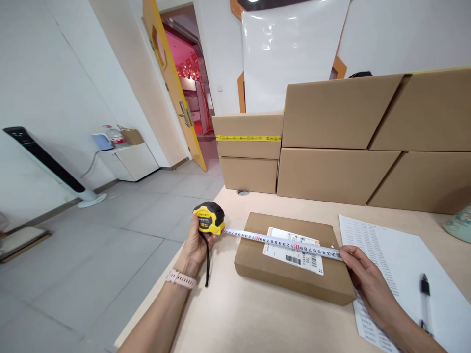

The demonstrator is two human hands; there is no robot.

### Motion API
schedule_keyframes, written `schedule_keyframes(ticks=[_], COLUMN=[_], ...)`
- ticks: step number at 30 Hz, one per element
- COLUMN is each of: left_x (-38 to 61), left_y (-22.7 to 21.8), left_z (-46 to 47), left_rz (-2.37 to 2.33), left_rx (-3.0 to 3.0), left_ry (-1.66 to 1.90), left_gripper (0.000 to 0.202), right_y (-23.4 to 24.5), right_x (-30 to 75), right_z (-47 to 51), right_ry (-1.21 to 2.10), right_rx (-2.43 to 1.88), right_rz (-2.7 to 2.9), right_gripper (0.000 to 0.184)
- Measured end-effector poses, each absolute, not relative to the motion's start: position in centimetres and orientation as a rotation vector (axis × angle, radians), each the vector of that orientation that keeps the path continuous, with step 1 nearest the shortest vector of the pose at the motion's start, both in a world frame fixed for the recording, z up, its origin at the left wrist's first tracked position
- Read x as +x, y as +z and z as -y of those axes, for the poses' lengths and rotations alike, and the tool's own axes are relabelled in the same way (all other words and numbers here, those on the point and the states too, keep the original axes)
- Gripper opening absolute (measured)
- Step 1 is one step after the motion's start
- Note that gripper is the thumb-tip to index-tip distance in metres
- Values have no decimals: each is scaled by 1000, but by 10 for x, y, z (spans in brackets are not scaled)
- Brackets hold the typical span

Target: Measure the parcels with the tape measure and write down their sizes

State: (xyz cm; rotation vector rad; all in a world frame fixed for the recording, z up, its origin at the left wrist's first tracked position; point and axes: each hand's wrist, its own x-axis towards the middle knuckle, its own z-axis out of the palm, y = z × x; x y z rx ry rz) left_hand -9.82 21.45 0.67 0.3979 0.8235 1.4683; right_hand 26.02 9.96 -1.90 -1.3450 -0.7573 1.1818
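In the head view my left hand (196, 247) is closed around a yellow and black tape measure (209, 218), its black wrist strap hanging down. The white blade (279, 241) is pulled out to the right across a flat brown cardboard box (287, 282). My right hand (368, 277) pinches the blade's end at the box's right edge, with the fingers beside that edge. A white shipping label (272, 252) with barcodes is stuck on the box top, partly under the blade.
Stacked cartons (331, 171) line the desk's back edge. Paper sheets (405, 250) bearing a black pen (425, 294) lie at the right, near a green patterned object (459, 223). The desk's left edge drops to a tiled floor (91, 274). A yellow door (176, 88) stands open beyond.
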Motion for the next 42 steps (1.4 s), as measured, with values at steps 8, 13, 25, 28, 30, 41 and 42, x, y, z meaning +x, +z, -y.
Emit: schedule_keyframes(ticks=[8, 13, 25, 28, 30, 41, 42], left_x=[-96, -96, -96, -97, -98, -77, -72], left_y=[10, 10, 12, 9, 8, 46, 48], left_z=[-213, -214, -212, -214, -214, -170, -163], left_rz=[-841, -840, -852, -846, -835, -582, -524], left_rx=[360, 341, 318, 324, 335, 567, 594], left_ry=[1440, 1451, 1444, 1437, 1440, 1262, 1177], left_gripper=[33, 31, 32, 31, 32, 68, 71], right_y=[-22, -22, -19, -19, -19, 16, 23], right_x=[263, 264, 263, 262, 262, 285, 284], right_z=[-100, -100, -99, -98, -98, -92, -89], right_ry=[1187, 1173, 1155, 1165, 1172, 532, 461], right_rx=[-1340, -1349, -1378, -1373, -1379, -1636, -1641], right_rz=[738, 780, 795, 805, 815, 907, 912], right_gripper=[27, 26, 28, 28, 28, 35, 34])
